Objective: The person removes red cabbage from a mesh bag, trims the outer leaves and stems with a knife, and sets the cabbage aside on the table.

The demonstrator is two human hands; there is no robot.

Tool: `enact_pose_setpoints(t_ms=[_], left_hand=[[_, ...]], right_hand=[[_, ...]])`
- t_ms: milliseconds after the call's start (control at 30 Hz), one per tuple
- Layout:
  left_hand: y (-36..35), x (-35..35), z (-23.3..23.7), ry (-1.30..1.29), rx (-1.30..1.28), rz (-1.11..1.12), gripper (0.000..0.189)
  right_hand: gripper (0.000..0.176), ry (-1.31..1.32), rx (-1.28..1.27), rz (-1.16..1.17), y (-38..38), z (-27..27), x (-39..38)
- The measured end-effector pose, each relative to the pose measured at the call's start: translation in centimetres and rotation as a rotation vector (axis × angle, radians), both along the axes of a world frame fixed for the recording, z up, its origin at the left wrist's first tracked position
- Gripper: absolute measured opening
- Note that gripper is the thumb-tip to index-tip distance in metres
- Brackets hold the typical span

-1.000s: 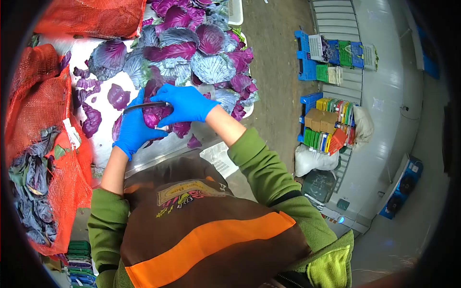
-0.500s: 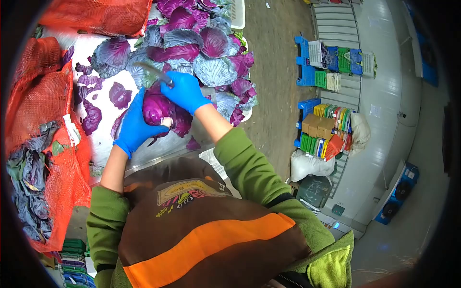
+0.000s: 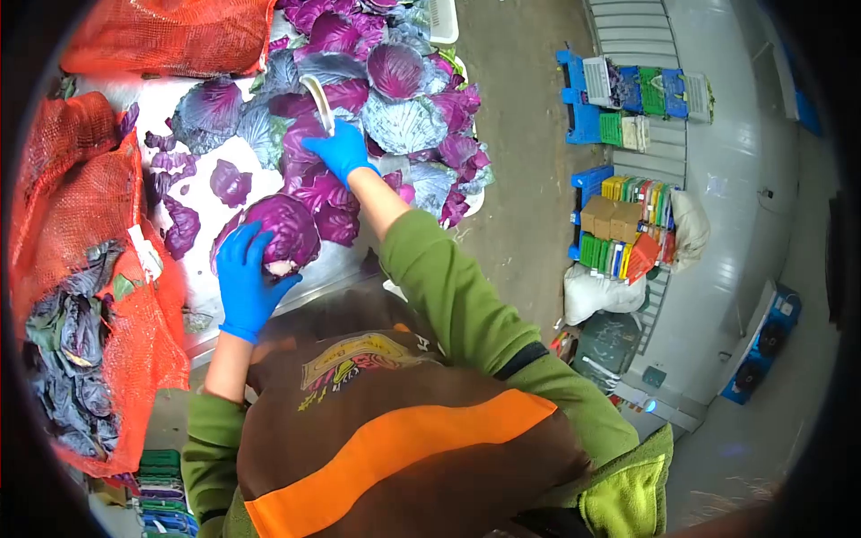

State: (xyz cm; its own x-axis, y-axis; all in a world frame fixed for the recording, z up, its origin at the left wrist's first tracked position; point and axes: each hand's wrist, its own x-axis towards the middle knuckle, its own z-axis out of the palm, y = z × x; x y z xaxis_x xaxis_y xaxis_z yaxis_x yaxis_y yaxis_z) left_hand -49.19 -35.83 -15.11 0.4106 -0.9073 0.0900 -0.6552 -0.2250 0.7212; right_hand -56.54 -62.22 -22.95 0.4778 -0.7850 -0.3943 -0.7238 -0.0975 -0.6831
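A red cabbage point(image 3: 289, 231) rests on the metal table near its front edge, its pale cut stem facing me. My left hand point(image 3: 247, 276), in a blue glove, grips it from the left with the fingers over its side and the thumb by the stem. Farther up and to the right, apart from the cabbage, my gloved right hand point(image 3: 343, 152) is closed around a knife point(image 3: 319, 102) with a curved blade pointing away from me. The knife's handle is hidden in the hand. Loose purple leaves point(image 3: 337, 222) lie just beyond the cabbage and under the right hand.
Outer cabbage leaves point(image 3: 404, 124) are heaped at the back right of the metal table point(image 3: 208, 199). Red mesh sacks point(image 3: 148, 327) line the left side, one holding dark leaves. A white crate point(image 3: 443, 21) stands behind the heap. Stacked crates point(image 3: 619, 220) stand across the floor.
My right hand has moved away from the cabbage, and the knife has swung to point away from me. My left hand and the cabbage have come slightly nearer, with the cabbage turned.
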Motion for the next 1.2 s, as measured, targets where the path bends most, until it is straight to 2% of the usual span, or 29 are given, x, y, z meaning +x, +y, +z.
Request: enact_pose_setpoints(t_ms=[67,133,167,200,267,367,467,533,667,700,733,767,800,867,933,1000,1033,1100,1133,1200], left_hand=[[1.0,-0.1,0.0,0.017,-0.006,0.065,0.088],[1.7,0.0,-0.2,0.013,0.063,0.109,0.093],[1.7,0.3,-0.8,0.052,0.047,0.187,0.101],[1.6,0.6,-0.6,0.054,0.049,0.178,0.101],[0.7,1.4,-0.1,0.096,0.05,0.211,0.105],[0.6,2.4,-0.7,0.059,0.085,0.151,0.11],[-1.2,4.1,1.0,0.115,0.068,0.064,0.113],[-2.2,5.2,0.7,0.177,0.053,-0.232,0.112],[-3.1,5.6,0.3,0.148,0.073,-0.223,0.106],[-3.1,5.3,0.2,0.144,0.074,-0.234,0.106],[-3.3,4.8,0.2,0.14,0.055,-0.155,0.103],[-3.5,4.3,0.2,0.137,0.035,-0.076,0.101],[-3.6,3.8,0.2,0.133,0.032,-0.089,0.101],[-3.8,2.8,0.2,0.096,0.037,0.068,0.099],[-3.7,1.8,-0.1,0.088,-0.004,0.09,0.099],[-3.5,0.6,0.1,0.153,0.035,0.263,0.1],[-3.3,-0.2,0.2,0.256,0.094,0.359,0.099],[-2.5,-1.8,-2.5,0.544,0.096,0.486,0.099],[-2.1,-2.6,-2.8,0.668,0.125,0.518,0.099],[-1.2,-2.9,-1.6,0.424,0.309,0.378,0.102]], right_hand=[[0.051,-0.138,-0.725,-0.044,1.5,2.1,-0.3],[0.052,-0.21,-0.655,-0.079,3.9,6.8,-1.0],[0.05,-0.21,-0.431,0.006,5.1,8.4,-1.8],[0.048,-0.209,-0.208,0.085,6.7,9.6,-2.5],[0.041,-0.11,-0.093,0.191,9.8,11.5,-3.6],[0.037,-0.135,0.019,0.166,12.3,9.0,-4.7],[0.037,-0.226,0.031,0.082,13.4,6.6,-4.8],[0.035,-0.241,-0.043,0.124,13.3,5.8,-5.0],[0.026,-0.343,-0.113,0.044,12.4,3.8,-5.0],[0.026,-0.325,-0.099,-0.044,11.9,3.2,-5.0],[0.025,-0.306,-0.086,-0.133,11.4,2.6,-5.0],[0.022,-0.304,-0.045,-0.116,10.6,3.4,-5.0],[0.022,-0.308,-0.051,-0.128,10.2,3.1,-5.1],[0.025,-0.23,-0.087,-0.137,9.4,2.4,-5.1],[0.025,-0.206,-0.108,-0.174,9.2,1.6,-5.4],[0.032,-0.363,0.23,-0.334,9.2,2.0,-5.0],[0.032,-0.373,0.23,-0.338,9.3,2.6,-4.7],[0.042,-0.446,0.516,-0.436,10.2,6.3,-4.1],[0.056,-0.41,0.34,-0.238,11.0,6.0,-4.1],[0.062,-0.174,-0.366,0.113,12.1,8.3,-4.5]])
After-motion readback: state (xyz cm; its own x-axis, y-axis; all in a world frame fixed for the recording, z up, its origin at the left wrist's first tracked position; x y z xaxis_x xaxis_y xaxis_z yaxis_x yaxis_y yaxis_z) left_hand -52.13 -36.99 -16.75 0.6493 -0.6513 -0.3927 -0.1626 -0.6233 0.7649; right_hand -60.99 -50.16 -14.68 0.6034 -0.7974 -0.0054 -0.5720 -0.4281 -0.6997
